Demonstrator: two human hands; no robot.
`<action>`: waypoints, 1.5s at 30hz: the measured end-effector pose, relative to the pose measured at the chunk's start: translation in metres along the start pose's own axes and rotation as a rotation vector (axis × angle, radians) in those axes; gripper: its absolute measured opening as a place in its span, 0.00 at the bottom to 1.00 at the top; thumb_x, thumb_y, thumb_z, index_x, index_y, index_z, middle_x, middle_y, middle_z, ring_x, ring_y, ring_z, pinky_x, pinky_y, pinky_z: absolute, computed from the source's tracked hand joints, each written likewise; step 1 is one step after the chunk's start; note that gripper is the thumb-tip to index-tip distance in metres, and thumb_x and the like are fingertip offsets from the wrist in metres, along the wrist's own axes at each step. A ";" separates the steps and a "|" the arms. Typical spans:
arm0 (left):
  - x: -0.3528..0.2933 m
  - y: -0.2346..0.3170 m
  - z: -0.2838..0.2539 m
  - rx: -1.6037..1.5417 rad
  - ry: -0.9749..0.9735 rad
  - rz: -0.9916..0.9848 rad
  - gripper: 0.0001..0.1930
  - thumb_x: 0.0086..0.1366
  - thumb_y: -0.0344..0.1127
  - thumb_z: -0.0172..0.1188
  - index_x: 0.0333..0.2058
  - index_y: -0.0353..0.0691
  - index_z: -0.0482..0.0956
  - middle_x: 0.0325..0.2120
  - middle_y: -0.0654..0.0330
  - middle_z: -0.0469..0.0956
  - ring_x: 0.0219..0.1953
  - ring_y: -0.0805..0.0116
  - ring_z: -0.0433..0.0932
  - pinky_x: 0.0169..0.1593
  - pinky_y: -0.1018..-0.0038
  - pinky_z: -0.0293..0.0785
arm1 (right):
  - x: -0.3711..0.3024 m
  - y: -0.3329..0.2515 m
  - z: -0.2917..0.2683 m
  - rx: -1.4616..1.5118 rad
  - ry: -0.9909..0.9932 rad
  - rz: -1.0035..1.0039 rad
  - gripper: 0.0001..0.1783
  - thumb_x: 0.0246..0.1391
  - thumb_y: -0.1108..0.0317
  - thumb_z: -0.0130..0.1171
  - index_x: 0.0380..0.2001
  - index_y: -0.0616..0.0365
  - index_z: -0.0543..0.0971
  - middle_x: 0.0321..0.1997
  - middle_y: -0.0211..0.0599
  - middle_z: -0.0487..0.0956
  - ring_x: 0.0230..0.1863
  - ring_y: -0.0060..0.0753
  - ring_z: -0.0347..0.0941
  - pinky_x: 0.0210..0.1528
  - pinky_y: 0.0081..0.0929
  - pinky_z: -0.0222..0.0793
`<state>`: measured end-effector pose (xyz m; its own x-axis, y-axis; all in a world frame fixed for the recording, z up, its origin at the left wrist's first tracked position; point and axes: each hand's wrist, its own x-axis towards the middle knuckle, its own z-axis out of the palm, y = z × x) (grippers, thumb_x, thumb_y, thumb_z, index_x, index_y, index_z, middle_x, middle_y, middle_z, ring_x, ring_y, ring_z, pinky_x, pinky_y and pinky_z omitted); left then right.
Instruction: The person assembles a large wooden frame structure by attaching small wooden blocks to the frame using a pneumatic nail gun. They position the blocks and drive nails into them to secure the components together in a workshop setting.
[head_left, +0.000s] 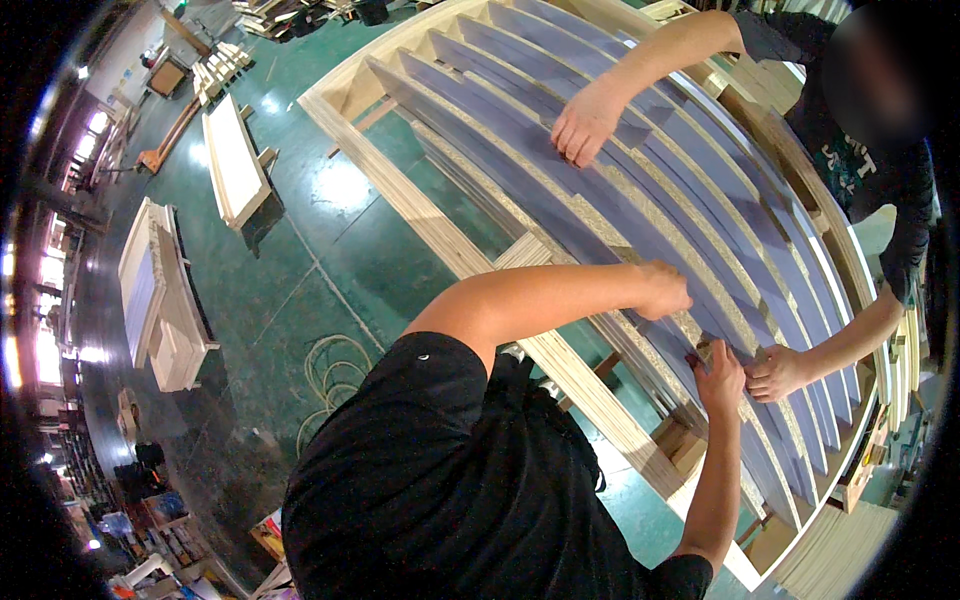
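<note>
While the wooden frame (425,212) with violet-grey slats (500,165) fills centre to right: left hand (662,290), curled at a slat, grip unclear; right hand (720,380), fingers bent at a slat edge, hold likewise unclear — co-worker's hand (778,375) just beside. Best handled — even pressure, slats upright.

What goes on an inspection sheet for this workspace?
Surface: glossy green floor, reflecting lights.
Workpieces: pale wooden frame holding long, curved, purple-grey slats.
Clutter: wood pieces at upper left; mixed items at lower left, too small to identify.
Hands: left hand and right hand both at the slats; grip unclear.
Cables: pale coil on the floor; cable or hose, unclear.
Surroundings: co-worker's hands at the slats, opposite; long white panel left of the frame.
</note>
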<state>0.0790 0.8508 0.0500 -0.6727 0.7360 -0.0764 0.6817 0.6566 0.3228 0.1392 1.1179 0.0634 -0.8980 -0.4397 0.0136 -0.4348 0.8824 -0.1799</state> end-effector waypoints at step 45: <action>0.008 -0.002 -0.002 0.031 0.118 0.089 0.19 0.58 0.38 0.73 0.43 0.34 0.78 0.40 0.45 0.81 0.45 0.41 0.79 0.47 0.52 0.75 | -0.009 0.026 0.018 0.101 0.149 0.013 0.23 0.48 0.53 0.72 0.42 0.56 0.78 0.44 0.40 0.80 0.51 0.47 0.80 0.50 0.46 0.76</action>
<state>0.0724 0.8551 0.0505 -0.6374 0.7679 0.0632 0.7473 0.5961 0.2936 0.1371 1.1415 0.0405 -0.9066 -0.3925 0.1548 -0.4212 0.8632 -0.2784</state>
